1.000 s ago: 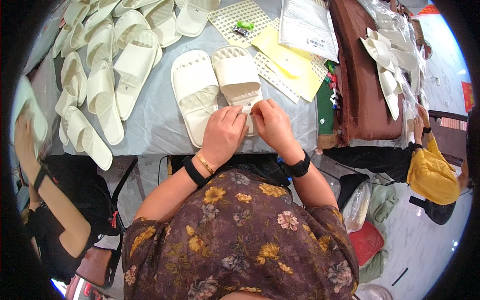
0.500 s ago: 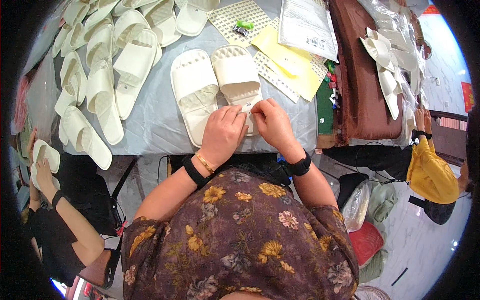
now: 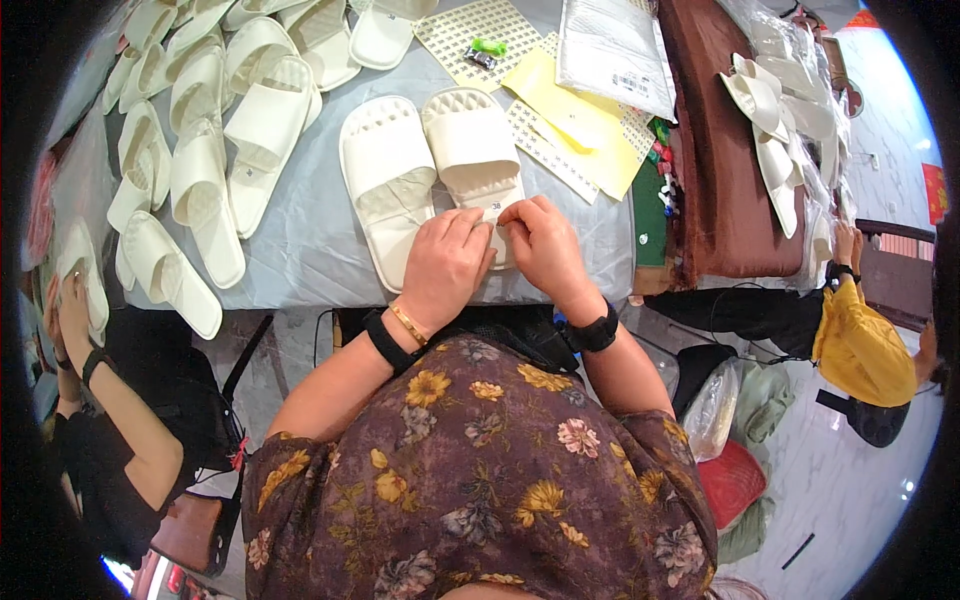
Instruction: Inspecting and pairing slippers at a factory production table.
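Two white slippers lie side by side before me on the grey table cover, toes pointing away: a left slipper (image 3: 392, 155) and a right slipper (image 3: 472, 140). A small printed sticker (image 3: 497, 206) sits on the insole of the right slipper. Over that slipper's heel, my left hand (image 3: 446, 258) rests with its fingers bent and close together. My right hand (image 3: 545, 248) meets it there, thumb and forefinger pinched just below the sticker. Whatever the fingertips hold is too small or hidden to make out. Both hands cover most of the heel.
More white slippers (image 3: 265, 120) crowd the table's left. Sticker sheets (image 3: 470, 35), yellow paper (image 3: 575, 120) and a white plastic packet (image 3: 615, 55) lie beyond my right hand. A brown padded surface (image 3: 740, 200) stands at right. Co-workers' hands (image 3: 75, 315) hold a slipper at far left.
My hands stay nearly in place, still working at the right slipper's heel. At far left, the co-worker's slipper has been raised and turned.
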Demonstrator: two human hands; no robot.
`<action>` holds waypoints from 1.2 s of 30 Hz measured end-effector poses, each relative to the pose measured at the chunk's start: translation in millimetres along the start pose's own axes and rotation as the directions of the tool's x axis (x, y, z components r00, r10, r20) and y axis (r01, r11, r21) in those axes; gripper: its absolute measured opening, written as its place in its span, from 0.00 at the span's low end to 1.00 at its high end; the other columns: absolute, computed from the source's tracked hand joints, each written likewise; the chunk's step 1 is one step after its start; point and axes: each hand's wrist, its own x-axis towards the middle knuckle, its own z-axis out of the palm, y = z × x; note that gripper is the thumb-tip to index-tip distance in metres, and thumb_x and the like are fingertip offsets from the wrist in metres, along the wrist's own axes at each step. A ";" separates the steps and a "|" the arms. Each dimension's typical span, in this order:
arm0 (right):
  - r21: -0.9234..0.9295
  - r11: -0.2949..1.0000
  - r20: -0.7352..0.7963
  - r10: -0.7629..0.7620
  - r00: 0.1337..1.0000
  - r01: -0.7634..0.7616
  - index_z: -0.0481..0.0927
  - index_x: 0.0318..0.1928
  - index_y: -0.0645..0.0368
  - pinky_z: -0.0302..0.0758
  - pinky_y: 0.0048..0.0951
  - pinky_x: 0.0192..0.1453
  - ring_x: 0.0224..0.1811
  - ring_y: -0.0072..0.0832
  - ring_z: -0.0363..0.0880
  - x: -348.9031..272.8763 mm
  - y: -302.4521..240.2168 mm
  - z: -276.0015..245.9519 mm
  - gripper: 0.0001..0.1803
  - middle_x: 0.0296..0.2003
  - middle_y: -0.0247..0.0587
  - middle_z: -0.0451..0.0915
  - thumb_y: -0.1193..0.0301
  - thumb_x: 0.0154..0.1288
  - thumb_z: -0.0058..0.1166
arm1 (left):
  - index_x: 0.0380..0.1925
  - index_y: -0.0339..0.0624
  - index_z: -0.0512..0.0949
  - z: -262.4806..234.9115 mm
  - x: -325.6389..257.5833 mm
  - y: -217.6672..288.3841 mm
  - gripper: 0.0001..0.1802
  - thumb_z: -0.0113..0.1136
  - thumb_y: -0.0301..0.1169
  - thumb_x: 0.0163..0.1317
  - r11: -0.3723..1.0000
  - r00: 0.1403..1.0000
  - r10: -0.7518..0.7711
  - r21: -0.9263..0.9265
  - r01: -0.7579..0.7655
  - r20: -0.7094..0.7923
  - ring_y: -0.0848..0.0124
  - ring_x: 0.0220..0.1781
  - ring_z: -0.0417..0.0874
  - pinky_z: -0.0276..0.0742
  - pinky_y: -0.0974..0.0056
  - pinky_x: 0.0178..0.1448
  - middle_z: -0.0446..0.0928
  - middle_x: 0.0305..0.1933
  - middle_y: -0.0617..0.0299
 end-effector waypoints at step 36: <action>-0.065 0.978 0.086 -0.191 0.978 0.197 0.77 0.34 0.61 0.74 0.45 0.39 0.33 0.49 0.76 13.7 12.6 -2.8 0.05 0.31 0.48 0.76 0.76 0.58 0.58 | 0.42 0.37 0.80 -0.9 -0.4 0.0 0.15 0.67 0.29 0.53 1.000 1.000 -0.015 -0.009 0.015 -0.003 0.58 0.53 0.78 0.74 0.57 0.56 0.78 0.50 0.56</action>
